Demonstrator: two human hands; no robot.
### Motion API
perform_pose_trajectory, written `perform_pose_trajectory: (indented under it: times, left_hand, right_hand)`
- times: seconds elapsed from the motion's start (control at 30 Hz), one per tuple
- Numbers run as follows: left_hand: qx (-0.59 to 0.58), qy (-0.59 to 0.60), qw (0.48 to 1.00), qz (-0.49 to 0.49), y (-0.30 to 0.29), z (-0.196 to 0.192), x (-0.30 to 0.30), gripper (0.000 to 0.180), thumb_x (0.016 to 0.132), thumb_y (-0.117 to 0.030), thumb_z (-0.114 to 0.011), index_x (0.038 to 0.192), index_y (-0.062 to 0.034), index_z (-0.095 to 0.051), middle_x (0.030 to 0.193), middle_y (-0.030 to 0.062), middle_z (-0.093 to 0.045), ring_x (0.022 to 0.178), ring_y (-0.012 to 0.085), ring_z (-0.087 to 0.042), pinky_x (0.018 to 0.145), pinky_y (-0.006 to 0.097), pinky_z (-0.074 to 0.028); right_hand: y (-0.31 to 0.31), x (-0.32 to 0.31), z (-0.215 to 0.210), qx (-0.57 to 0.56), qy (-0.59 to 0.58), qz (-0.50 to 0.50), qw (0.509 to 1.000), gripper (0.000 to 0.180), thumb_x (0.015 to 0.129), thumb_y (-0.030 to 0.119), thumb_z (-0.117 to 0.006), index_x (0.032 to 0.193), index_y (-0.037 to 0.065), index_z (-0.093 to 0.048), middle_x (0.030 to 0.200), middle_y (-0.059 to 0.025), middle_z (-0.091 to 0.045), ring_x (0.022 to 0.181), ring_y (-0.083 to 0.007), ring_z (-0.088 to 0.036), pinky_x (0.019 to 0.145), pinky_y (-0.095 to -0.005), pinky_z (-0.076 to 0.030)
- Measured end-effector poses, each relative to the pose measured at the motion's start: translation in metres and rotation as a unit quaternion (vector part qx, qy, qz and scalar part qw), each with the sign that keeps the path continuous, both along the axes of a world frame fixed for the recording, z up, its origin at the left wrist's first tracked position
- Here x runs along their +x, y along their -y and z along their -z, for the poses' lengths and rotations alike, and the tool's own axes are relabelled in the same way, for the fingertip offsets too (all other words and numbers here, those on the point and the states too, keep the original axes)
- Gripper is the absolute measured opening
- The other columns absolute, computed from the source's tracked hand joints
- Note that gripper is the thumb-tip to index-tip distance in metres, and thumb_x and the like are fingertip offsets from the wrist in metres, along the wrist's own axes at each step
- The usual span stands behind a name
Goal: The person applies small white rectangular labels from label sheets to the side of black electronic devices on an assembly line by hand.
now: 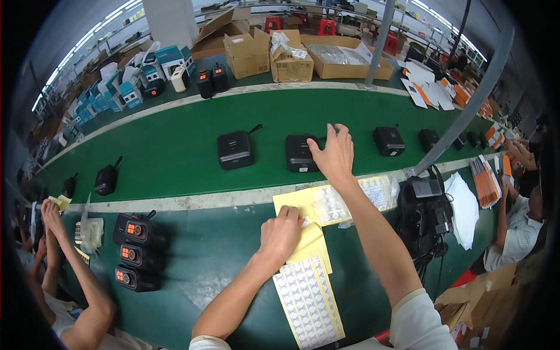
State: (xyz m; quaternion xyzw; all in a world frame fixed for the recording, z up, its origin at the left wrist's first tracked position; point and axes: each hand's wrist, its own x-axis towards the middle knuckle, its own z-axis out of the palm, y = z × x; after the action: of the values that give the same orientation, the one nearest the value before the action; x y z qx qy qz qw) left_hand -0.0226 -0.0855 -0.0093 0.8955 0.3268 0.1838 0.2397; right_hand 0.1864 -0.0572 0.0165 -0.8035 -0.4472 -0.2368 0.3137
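My left hand [282, 233] is closed, fingertips pinched at the edge of a yellow label backing sheet [312, 248] on the near bench. A small white label seems to show by the fingertips. Below that hand lies a sheet of white labels [306, 300] in rows. Over the green belt, my right hand [337, 153] is spread, its thumb at the top right edge of a black box-shaped device [298, 153]; whether it touches is hard to tell. A similar black device with a strap [234, 150] sits just left of it. Another label sheet [373, 192] lies under my right forearm.
Three black devices with orange buttons [137, 254] stand in a column at the left. More devices [388, 140] line the belt. A black bag with cables [424, 216] and a slanted metal post [461, 111] are at the right. Co-workers' arms [81, 265] reach in from both sides.
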Motion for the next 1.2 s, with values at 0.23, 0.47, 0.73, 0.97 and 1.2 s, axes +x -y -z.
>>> perform_pose_trajectory:
  times: [0.23,0.47,0.73,0.97,1.2]
  left_hand:
    - [0.112,0.007,0.987,0.113,0.001,0.002,-0.002,0.015,0.083,-0.011,-0.057,0.095,-0.0024,-0.053,0.079,0.0154,-0.061,0.062,0.0350,-0.064,0.053,0.044,-0.052]
    - [-0.039,-0.004,0.982,0.184,-0.031,-0.014,-0.009,0.011,0.093,-0.009,-0.051,0.101,-0.0017,-0.051,0.079,0.0210,-0.060,0.062,0.0331,-0.064,0.056,0.042,-0.050]
    - [-0.117,0.497,0.842,-0.174,-0.096,0.034,-0.021,0.005,0.095,-0.004,-0.054,0.098,-0.0003,-0.051,0.117,0.0141,-0.053,0.104,0.0212,-0.056,0.088,0.032,-0.047]
    - [-0.229,0.575,0.771,-0.147,-0.095,0.031,-0.016,0.007,0.098,-0.007,-0.051,0.101,-0.0016,-0.049,0.128,0.0154,-0.051,0.105,0.0183,-0.056,0.091,0.031,-0.049]
    - [-0.171,0.508,0.841,-0.067,-0.085,0.020,-0.020,0.006,0.096,-0.004,-0.051,0.093,0.0006,-0.050,0.097,0.0055,-0.046,0.074,0.0103,-0.054,0.061,0.025,-0.051]
  right_hand:
    - [-0.073,-0.039,-0.007,-0.187,-0.316,-0.189,0.911,0.073,0.083,0.056,-0.062,0.121,-0.006,-0.056,0.119,-0.0218,-0.061,0.110,-0.0362,-0.060,0.091,-0.0425,-0.049]
    - [-0.134,-0.057,-0.014,-0.273,-0.381,-0.075,0.880,0.086,0.067,0.064,-0.072,0.119,-0.004,-0.060,0.122,-0.0194,-0.062,0.115,-0.0320,-0.059,0.094,-0.0403,-0.048]
    - [-0.155,-0.042,0.015,-0.257,-0.493,-0.243,0.795,0.069,0.069,0.049,-0.077,0.100,-0.011,-0.066,0.098,-0.0186,-0.067,0.084,-0.0246,-0.064,0.073,-0.0327,-0.049]
    - [-0.112,-0.058,0.016,-0.040,-0.571,-0.233,0.786,0.080,0.071,0.048,-0.078,0.116,-0.013,-0.050,0.103,-0.0190,-0.064,0.090,-0.0263,-0.067,0.080,-0.0365,-0.054]
    - [-0.075,-0.065,0.008,-0.033,-0.822,-0.266,0.503,0.052,0.086,0.048,-0.066,0.115,0.006,-0.056,0.106,-0.0107,-0.062,0.094,-0.0205,-0.062,0.082,-0.0463,-0.052]
